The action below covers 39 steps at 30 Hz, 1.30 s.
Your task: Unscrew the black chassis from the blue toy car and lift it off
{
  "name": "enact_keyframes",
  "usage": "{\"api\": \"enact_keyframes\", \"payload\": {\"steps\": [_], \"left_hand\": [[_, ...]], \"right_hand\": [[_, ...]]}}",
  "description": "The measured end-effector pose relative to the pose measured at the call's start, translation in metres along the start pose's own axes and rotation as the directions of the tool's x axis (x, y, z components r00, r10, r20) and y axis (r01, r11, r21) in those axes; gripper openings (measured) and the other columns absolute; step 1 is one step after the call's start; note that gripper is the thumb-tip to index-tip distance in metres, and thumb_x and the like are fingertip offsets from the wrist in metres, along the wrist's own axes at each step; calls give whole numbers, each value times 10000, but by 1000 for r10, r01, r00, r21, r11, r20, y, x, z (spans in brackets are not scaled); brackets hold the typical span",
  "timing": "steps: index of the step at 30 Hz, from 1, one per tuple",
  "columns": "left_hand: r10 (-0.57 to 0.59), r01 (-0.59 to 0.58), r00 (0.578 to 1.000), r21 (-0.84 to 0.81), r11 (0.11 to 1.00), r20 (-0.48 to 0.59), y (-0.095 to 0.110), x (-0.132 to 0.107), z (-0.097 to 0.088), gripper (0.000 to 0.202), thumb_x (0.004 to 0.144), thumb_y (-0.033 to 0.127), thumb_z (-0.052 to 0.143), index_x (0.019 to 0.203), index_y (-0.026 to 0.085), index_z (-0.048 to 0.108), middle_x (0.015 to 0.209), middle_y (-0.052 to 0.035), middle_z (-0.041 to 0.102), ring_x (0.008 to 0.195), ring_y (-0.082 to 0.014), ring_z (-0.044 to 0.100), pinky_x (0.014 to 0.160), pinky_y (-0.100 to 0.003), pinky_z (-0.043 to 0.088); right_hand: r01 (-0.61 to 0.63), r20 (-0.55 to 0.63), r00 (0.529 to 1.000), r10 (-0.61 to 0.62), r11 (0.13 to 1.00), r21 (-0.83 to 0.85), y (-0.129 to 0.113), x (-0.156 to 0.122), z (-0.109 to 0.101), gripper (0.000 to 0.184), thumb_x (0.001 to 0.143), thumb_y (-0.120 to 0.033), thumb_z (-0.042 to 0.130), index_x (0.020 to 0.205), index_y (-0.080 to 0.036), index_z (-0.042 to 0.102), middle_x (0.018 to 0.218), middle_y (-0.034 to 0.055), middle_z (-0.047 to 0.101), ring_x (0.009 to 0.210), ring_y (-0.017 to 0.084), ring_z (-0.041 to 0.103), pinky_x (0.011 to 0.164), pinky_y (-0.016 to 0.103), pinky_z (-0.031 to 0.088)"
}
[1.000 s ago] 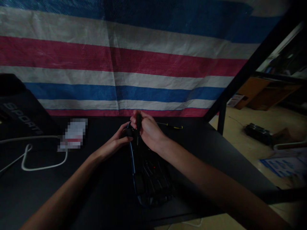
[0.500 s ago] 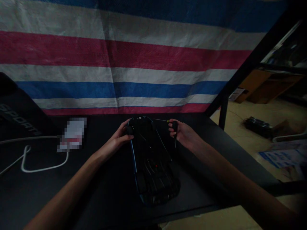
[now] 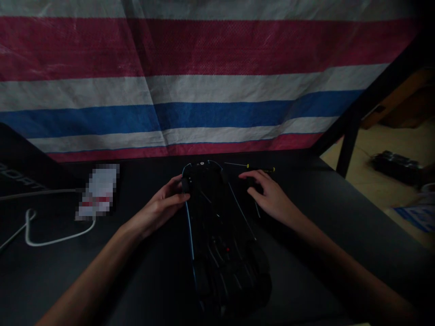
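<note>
An upside-down toy car (image 3: pixel 217 235) with a dark underside and blue edges lies on the black table, one end away from me. My left hand (image 3: pixel 166 199) grips its far left side by the wheel, thumb on the near edge and fingers behind. To the right of the car, my right hand (image 3: pixel 267 190) curls around the dark handle of a screwdriver (image 3: pixel 257 210); its thin shaft shows below the thumb, and most of the handle is in shadow. Just beyond that hand lies a second screwdriver (image 3: pixel 261 168) with a black and yellow handle, its shaft pointing left.
On the left of the table (image 3: pixel 340 213) lies a blurred-out pale object (image 3: pixel 100 190) with a white cable (image 3: pixel 61 240). A dark item with lettering (image 3: pixel 20 176) stands at far left. Striped sheeting (image 3: pixel 204 113) hangs behind; a dark frame post (image 3: pixel 350 145) rises at right.
The view has tilted down and shifted. My right hand's fingers have loosened and spread around the dark handle, and the yellow-and-black screwdriver behind shows more fully. My left hand stays on the car.
</note>
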State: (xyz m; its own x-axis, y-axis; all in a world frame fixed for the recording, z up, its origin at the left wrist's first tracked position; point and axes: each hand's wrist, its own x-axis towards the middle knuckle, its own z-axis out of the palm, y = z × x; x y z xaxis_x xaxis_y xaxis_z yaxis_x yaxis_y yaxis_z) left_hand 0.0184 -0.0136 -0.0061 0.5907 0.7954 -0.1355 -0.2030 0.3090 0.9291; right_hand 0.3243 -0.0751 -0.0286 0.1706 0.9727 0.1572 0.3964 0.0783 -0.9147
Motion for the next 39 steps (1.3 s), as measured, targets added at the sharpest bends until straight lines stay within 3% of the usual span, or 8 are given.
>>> {"api": "enact_keyframes", "payload": {"steps": [6,10,17,22,30,35,37,39], "left_hand": [[-57,56,998,-139,989,-2,2,-3,4,444,796,109,743,1211,261,705,1217,-18,719,1198,-228,627,1061,-343,451],[-78,81,997,-187,979,24,4,-4,5,445,784,78,742,1186,268,714,1180,4,721,1118,-192,647,997,-299,465],[-80,90,995,-190,978,60,3,-3,3,523,791,89,784,1268,279,688,1263,-13,710,1184,-204,631,1002,-307,461],[-36,53,996,-198,979,86,-2,-2,2,470,822,107,786,1254,267,693,1218,-18,730,1157,-191,648,1026,-315,451],[-31,45,997,-192,980,75,-2,-4,4,493,848,115,762,1307,264,663,1245,-31,720,1202,-216,635,1084,-361,416],[-19,31,998,-219,975,57,-4,-6,9,472,880,142,732,1326,270,649,1220,-33,727,1208,-219,633,1078,-360,425],[-34,43,999,-230,972,42,-3,-6,10,473,881,128,725,1325,277,651,1210,-24,725,1176,-203,643,1059,-346,441],[-42,51,998,-243,969,41,-3,-7,11,493,875,118,731,1332,286,649,1212,-19,721,1158,-191,645,1039,-331,454]], "right_hand": [[260,124,966,-229,864,-430,6,-8,2,377,878,-155,526,1215,-288,632,1263,78,604,1252,293,537,1114,527,412],[275,130,961,-242,840,-467,10,-7,4,364,894,-159,509,1217,-289,619,1291,85,586,1270,297,533,1111,526,427],[289,131,957,-258,822,-491,11,-6,4,325,907,-172,511,1196,-267,626,1268,93,594,1242,296,533,1097,524,418],[230,8,964,-266,818,-527,3,-4,3,276,936,-207,500,1153,-290,648,1242,80,619,1226,311,535,1072,554,393],[275,-50,940,-338,834,-479,-34,0,5,217,1012,-298,487,1112,-330,677,1204,50,656,1186,297,557,1032,525,400],[373,-5,906,-423,804,-464,-68,8,14,215,1013,-360,533,900,-296,705,1100,46,665,1130,274,591,1029,497,421],[382,37,911,-412,803,-457,-83,11,20,136,984,-358,569,978,-290,687,1123,50,649,1135,269,596,1038,487,437],[312,89,947,-309,819,-482,-99,12,29,252,977,-420,560,1175,-286,639,1230,78,611,1178,298,588,1023,512,464]]}}
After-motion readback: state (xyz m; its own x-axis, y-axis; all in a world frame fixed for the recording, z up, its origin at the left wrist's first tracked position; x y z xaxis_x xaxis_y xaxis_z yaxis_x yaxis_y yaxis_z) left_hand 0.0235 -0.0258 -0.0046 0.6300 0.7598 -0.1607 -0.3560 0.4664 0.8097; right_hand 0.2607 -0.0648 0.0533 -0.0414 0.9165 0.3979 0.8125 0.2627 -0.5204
